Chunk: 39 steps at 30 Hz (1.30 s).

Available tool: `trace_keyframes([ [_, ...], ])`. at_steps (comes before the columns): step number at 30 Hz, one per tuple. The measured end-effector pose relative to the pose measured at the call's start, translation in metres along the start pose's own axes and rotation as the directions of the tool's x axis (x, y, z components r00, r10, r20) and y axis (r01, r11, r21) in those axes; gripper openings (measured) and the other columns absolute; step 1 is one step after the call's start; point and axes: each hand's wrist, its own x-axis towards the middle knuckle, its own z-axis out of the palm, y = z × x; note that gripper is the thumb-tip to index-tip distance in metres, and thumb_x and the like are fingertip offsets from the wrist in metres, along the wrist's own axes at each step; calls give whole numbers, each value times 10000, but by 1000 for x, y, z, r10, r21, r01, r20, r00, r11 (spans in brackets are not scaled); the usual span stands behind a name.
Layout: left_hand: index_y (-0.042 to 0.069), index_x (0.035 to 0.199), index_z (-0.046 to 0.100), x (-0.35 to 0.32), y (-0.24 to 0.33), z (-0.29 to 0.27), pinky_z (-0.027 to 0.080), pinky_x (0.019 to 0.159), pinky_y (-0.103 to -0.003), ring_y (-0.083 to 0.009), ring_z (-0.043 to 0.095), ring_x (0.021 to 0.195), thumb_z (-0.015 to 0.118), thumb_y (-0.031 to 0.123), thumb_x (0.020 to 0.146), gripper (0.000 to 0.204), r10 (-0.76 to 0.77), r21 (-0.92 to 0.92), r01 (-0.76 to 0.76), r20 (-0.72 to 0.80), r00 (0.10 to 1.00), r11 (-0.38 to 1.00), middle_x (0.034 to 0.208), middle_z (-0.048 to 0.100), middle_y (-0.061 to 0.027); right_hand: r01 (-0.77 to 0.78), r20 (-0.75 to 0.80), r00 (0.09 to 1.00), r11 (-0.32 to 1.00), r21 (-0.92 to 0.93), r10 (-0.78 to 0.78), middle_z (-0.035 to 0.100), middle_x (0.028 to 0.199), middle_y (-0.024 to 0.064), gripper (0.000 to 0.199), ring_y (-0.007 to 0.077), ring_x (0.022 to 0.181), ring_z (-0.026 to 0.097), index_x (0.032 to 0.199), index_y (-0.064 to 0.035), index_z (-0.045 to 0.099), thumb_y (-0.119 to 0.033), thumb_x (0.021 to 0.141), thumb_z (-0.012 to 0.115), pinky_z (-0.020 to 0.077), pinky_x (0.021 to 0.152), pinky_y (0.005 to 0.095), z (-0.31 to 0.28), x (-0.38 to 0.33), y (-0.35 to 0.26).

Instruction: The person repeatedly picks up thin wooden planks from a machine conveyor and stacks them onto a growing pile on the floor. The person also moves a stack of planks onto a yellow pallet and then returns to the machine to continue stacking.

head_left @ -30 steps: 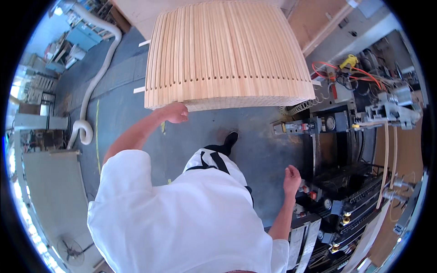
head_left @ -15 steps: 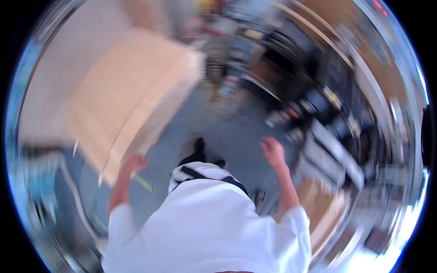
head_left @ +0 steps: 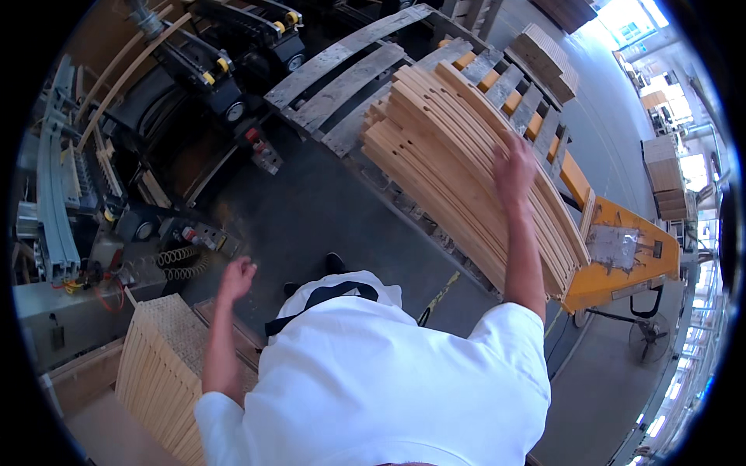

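My right hand [head_left: 515, 167] is over a stack of curved wooden boards [head_left: 458, 147], some with small holes near their ends. Its fingers look apart and hold nothing; I cannot tell whether they touch the wood. The boards lie on a grey slatted pallet [head_left: 342, 85]. Out to the left, my left hand [head_left: 237, 278] hangs above the floor with its fingers curled in and nothing visible in them. Below and left of that hand stands a second stack of pale curved wooden pieces [head_left: 159, 365].
A yellow pallet jack [head_left: 622, 252] has its forks under the pallet. Dark machinery with round gauges [head_left: 235, 111] lines the far left, near a coiled hose [head_left: 183, 264]. A floor fan [head_left: 650, 339] stands at right. More stacked wood [head_left: 544, 62] sits farther back.
My view has swung round to the right, so the pallet with the curved boards now lies by my right hand. My right arm reaches farther out. The earlier frame is heavily blurred.
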Motion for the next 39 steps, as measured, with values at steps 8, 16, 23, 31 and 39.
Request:
trace_keyframes([
  [8,-10,1189,624,68,83,-32,530,847,-366,-275,686,960,661,256,879,410,136,72,-147,141,981,986,1026,711,-163,-196,245,945,975,-101,215,663,972,205,341,383,902,628,1140,10,625,-246,916,610,502,799,438,-9,-13,102],
  [16,22,1121,666,131,8,-112,532,815,-376,-273,688,925,660,275,853,369,144,152,-134,-55,988,979,970,714,-158,-49,55,997,998,29,47,608,1109,187,305,372,984,599,1217,9,586,-109,938,622,489,836,419,-37,42,16],
  [23,15,924,655,271,-51,-291,508,783,-450,-341,652,905,636,288,833,288,195,237,-83,-498,845,968,904,677,-178,241,30,965,930,279,-259,610,1098,188,352,322,956,607,1288,5,566,-30,938,588,498,777,389,-15,118,-184],
  [31,68,1359,475,433,-29,-505,321,1102,-533,-362,252,1422,626,270,847,570,34,274,224,-699,714,935,1473,350,-147,35,310,922,847,530,-233,608,875,73,342,141,738,557,1215,0,629,-72,882,661,454,625,278,69,133,-378],
  [39,82,1369,454,497,-51,-572,245,1117,-544,-354,337,1371,665,264,822,613,108,369,276,-748,655,888,1405,429,-164,151,357,864,858,491,-356,645,870,128,350,267,745,640,1149,-34,657,-88,817,752,505,633,353,114,199,-503],
])
